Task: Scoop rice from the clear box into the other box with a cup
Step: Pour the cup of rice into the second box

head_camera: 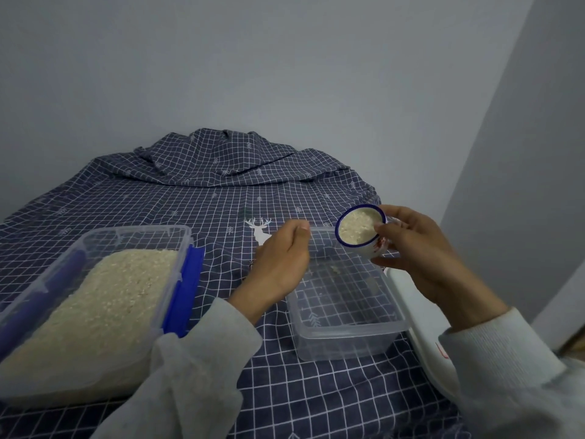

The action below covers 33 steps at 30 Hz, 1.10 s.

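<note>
**Loaded cup held over receiving box, pour about to start**

Sleeves, grey-white, fill the bottom edge at 5 to 7 o'clock. Right hand [421, 248] is seen at 3 o'clock of centre, fingers wrapped around the cup [362, 231], thumb pressed on the near rim. The cup (white, blue rim, some red print on the side) is tilted toward the camera and is loaded with rice nearly to the rim. It is held above the far right corner of the small clear box [345, 299], not touching it as far as can be told.

Left hand [280, 264] is laid on the small box's left rim at 9 o'clock of that box, fingers curled loosely; whether the rim is actually pinched cannot be told. Only a few stray grains are seen on the small box's floor.

The big clear box [91, 299] with blue latches sits at 8 o'clock, well apart from the small box, and is filled with rice [104, 299]. A white lid [421, 337] lies just beside the small box at 4 o'clock. Everything rests on a checked blue cloth [221, 191].

Step judged: transfer phase, scoop done, pour not yet made. Next move calls for more tilt of the cup, mouth kept inside the small box's walls, box steadied. Spill over the far rim is the likely risk.
</note>
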Available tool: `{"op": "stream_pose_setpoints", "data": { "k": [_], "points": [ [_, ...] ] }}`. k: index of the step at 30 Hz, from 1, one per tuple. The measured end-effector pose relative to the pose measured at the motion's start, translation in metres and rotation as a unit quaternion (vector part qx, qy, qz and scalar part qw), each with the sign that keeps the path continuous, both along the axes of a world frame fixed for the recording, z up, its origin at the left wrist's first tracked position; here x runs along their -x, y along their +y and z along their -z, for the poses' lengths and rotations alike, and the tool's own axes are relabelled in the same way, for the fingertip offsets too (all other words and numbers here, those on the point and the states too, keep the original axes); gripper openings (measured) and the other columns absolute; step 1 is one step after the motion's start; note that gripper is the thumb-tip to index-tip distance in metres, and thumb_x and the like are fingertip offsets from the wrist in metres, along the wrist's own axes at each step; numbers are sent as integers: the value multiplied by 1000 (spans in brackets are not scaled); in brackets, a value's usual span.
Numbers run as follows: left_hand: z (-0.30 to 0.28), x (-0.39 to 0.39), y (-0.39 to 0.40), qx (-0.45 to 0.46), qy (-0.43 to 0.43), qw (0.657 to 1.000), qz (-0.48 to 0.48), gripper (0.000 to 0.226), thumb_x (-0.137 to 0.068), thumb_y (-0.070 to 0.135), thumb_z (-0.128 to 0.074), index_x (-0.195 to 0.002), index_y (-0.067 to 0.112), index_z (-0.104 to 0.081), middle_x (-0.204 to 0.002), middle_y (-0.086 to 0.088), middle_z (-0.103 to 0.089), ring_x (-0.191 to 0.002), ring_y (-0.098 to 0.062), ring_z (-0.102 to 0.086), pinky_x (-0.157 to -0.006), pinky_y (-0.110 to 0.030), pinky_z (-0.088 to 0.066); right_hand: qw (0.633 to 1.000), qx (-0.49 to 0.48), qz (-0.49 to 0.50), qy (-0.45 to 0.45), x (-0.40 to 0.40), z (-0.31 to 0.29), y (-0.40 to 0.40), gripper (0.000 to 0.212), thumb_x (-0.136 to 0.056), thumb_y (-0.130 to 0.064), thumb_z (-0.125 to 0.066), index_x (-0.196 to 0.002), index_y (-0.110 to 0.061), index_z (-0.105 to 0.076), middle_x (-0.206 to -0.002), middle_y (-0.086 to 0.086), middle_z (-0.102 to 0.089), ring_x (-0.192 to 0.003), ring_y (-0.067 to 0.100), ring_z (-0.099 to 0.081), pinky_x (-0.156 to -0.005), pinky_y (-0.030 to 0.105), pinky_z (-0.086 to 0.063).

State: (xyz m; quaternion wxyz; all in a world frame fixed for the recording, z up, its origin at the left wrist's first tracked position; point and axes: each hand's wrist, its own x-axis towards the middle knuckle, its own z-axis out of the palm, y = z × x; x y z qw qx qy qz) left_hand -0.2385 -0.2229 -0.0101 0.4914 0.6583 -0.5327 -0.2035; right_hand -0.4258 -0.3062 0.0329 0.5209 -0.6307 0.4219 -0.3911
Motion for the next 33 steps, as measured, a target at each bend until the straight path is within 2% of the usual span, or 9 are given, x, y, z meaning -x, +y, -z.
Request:
{"op": "stream_pose_setpoints", "data": {
  "k": [5, 9, 12, 17, 22, 28, 33],
  "points": [
    [2, -2, -2, -1, 2, 1000, -2, 30, -97, 51, -24, -105, 38, -49, -89, 20, -51, -84, 5, -47, -83, -28, -35, 999, 36, 19, 16, -4, 2, -3, 37, -93, -9, -59, -128, -21, -57, -126, 10, -57, -101, 28, -62, -82, 45, -60],
    [3, -4, -3, -3, 8, 1000, -5, 39, -96, 52, -24, -118, 33, -50, -92, 22, -53, -90, 7, -48, -86, -29, -35, 997, 61, 37, 20, -8, 3, -4, 39, -91, -10, -62, -128, -22, -58, -128, 11, -55, -106, 29, -61, -79, 43, -60],
    [3, -5, -2, -8, 3, 1000, -2, 42, -96, 54, -24, -120, 33, -50, -91, 21, -53, -89, 8, -48, -86, -29, -34, 996, 72, 43, 21, -9, 4, -4, 40, -90, -8, -62, -128, -21, -58, -129, 12, -55, -110, 31, -59, -77, 43, -60],
    [3, -5, -2, -6, 8, 1000, 0, 36, -96, 53, -24, -112, 35, -50, -92, 20, -53, -88, 6, -48, -85, -29, -35, 994, 93, 53, 27, -10, 5, -4, 39, -90, -9, -63, -127, -22, -59, -131, 12, -51, -117, 34, -56, -91, 53, -55],
    [2, -5, -1, -6, 11, 1000, 5, 36, -95, 55, -24, -110, 35, -50, -97, 17, -54, -93, 2, -49, -93, -34, -39, 990, 117, 66, 39, -12, 4, -4, 39, -91, -11, -63, -128, -24, -59, -133, 10, -46, -116, 36, -57, -95, 54, -52],
    [0, -4, 0, -5, 4, 1000, 2, 37, -96, 54, -23, -109, 33, -50, -97, 14, -53, -95, -4, -49, -93, -34, -37, 980, 170, 82, 61, -12, 5, -4, 40, -91, -12, -63, -128, -27, -58, -134, 6, -44, -113, 27, -55, -97, 52, -51],
    [0, -3, 0, -7, 9, 1000, -1, 37, -96, 54, -23, -107, 32, -51, -98, 13, -54, -96, -5, -49, -94, -34, -36, 972, 203, 95, 68, -11, 5, -5, 39, -91, -13, -64, -127, -29, -59, -127, 3, -40, -101, 17, -55, -94, 43, -53]
  ]
}}
